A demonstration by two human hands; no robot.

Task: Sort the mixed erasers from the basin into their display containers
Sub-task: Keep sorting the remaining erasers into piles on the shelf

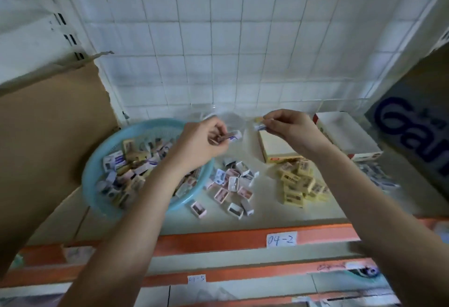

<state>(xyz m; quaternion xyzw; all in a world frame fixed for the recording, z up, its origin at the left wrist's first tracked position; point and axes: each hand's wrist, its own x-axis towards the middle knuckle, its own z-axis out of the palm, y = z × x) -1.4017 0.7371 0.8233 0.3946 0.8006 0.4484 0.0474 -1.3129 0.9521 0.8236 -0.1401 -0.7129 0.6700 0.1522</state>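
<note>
A light blue basin (97, 161) at the left holds several mixed boxed erasers (128, 161). My left hand (201, 141) hovers over its right rim and pinches a small white eraser (233, 135). Further right, my right hand (289, 124) pinches another white eraser (260, 125) above a yellow display box (277, 151). On the shelf between them lies a loose pile of pink and white erasers (230, 185). A pile of yellow erasers (298, 180) sits in front of the yellow box.
A white and red display box (347, 134) stands open at the right. A clear plastic container (228, 117) sits by the tiled wall. Cardboard (48, 124) stands at the left, a printed carton (413, 124) at the right. Orange shelf edges (218, 241) carry paper labels.
</note>
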